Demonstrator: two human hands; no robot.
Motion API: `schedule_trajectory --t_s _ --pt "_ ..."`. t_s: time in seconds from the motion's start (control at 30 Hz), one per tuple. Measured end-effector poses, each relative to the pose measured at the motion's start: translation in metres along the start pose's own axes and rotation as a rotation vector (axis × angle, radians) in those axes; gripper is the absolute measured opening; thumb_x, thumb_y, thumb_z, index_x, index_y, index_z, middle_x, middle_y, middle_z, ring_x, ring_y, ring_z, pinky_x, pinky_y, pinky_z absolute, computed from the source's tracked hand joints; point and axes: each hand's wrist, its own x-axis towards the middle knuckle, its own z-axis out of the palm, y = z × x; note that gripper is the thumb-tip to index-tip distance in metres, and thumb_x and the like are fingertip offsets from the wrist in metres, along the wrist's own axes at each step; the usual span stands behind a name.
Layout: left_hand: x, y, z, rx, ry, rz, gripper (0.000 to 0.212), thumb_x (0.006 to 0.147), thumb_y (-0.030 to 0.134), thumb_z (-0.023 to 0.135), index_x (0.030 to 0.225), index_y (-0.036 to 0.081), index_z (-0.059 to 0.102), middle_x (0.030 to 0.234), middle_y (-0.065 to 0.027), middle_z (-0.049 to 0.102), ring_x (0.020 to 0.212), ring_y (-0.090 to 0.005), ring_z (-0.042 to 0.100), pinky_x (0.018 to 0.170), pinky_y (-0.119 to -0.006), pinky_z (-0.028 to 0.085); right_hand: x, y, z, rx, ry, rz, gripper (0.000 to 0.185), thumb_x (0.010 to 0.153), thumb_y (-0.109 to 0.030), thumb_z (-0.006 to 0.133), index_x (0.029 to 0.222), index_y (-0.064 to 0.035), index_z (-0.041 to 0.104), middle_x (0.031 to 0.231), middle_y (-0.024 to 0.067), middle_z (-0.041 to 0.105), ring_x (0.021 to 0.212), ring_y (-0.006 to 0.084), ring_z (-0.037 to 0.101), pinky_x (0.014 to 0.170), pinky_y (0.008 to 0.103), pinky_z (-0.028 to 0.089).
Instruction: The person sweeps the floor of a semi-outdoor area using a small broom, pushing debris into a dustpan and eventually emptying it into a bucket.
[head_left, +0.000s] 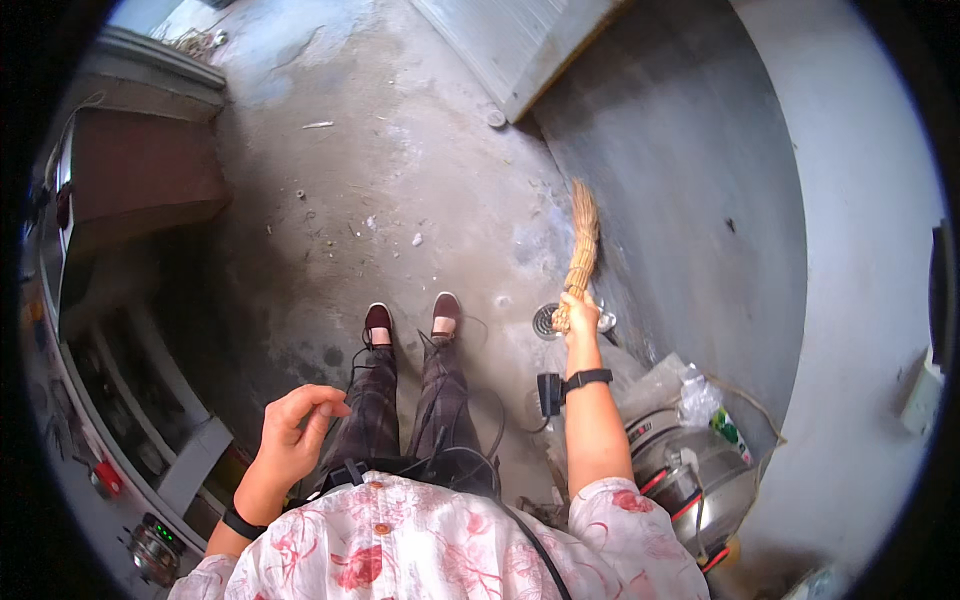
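In my right hand (580, 315) is a short straw broom (583, 229), gripped at its bound handle. Its bristles point ahead along the floor beside the grey-painted lower wall (675, 187). A round floor drain (546, 321) shows just left of that hand. My left hand (301, 427) hangs in front of my left hip, loosely curled, with nothing visible in it. On the concrete floor (435, 172) ahead of my feet lie crumbs and scraps, among them a pale sliver (318, 124) and a white bit (417, 239).
A door (517, 52) stands ajar ahead on the right. At my right are a shiny metal appliance (697, 472) and plastic bags (701, 397). A brown box-like block (150, 165) and shelving (142, 375) line the left side. Thin black cables (491, 420) hang by my legs.
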Motion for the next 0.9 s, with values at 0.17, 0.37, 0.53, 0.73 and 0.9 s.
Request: schedule_trajectory --t_s 0.17,0.37,0.53,0.73,0.9 --pt "0.006 0.008 0.0 0.057 0.005 -0.014 0.012 0.08 -0.003 0.045 0.086 0.0 0.055 0.072 -0.008 0.061 0.068 -0.0166 0.061 0.063 -0.026 0.047 -0.007 0.005 0.078 -0.167 -0.225 0.111 0.033 0.074 -0.009 0.058 0.104 -0.0091 0.045 0.06 0.0067 0.048 0.041 0.0163 0.049 0.031 0.0289 0.039" --pt "-0.006 0.008 -0.005 0.005 0.153 -0.067 0.013 0.08 -0.003 0.045 0.085 0.001 0.056 0.072 -0.0084 0.061 0.068 -0.0171 0.061 0.063 -0.026 0.047 -0.032 -0.036 0.075 -0.226 -0.298 0.114 0.028 0.076 -0.011 0.057 0.101 -0.0087 0.046 0.059 0.0077 0.05 0.041 0.0166 0.05 0.032 0.0288 0.039" --pt "-0.028 -0.001 0.0 -0.034 0.237 -0.14 0.013 0.08 -0.002 0.046 0.086 0.0 0.056 0.073 -0.0082 0.061 0.068 -0.0168 0.06 0.063 -0.026 0.046 0.049 -0.061 0.111 -0.303 -0.166 -0.053 0.019 0.074 -0.007 0.055 0.09 -0.008 0.045 0.058 0.007 0.048 0.039 0.0181 0.049 0.03 0.0303 0.038" --pt "-0.05 -0.015 0.002 -0.073 0.33 -0.228 0.012 0.081 -0.001 0.046 0.086 0.0 0.057 0.073 -0.0083 0.061 0.068 -0.0161 0.06 0.063 -0.026 0.046 0.038 -0.015 0.183 -0.454 -0.298 0.041 0.022 0.071 -0.005 0.058 0.09 -0.0063 0.045 0.056 0.0058 0.046 0.037 0.0194 0.046 0.029 0.0339 0.036" --pt "-0.052 -0.014 -0.009 -0.12 0.351 -0.218 0.013 0.08 -0.002 0.045 0.086 -0.001 0.057 0.074 -0.0085 0.061 0.069 -0.0159 0.06 0.063 -0.026 0.046 -0.021 -0.037 0.15 -0.324 -0.418 0.146 0.026 0.076 -0.009 0.055 0.101 -0.0103 0.047 0.058 0.0067 0.048 0.041 0.0188 0.049 0.034 0.0305 0.039"
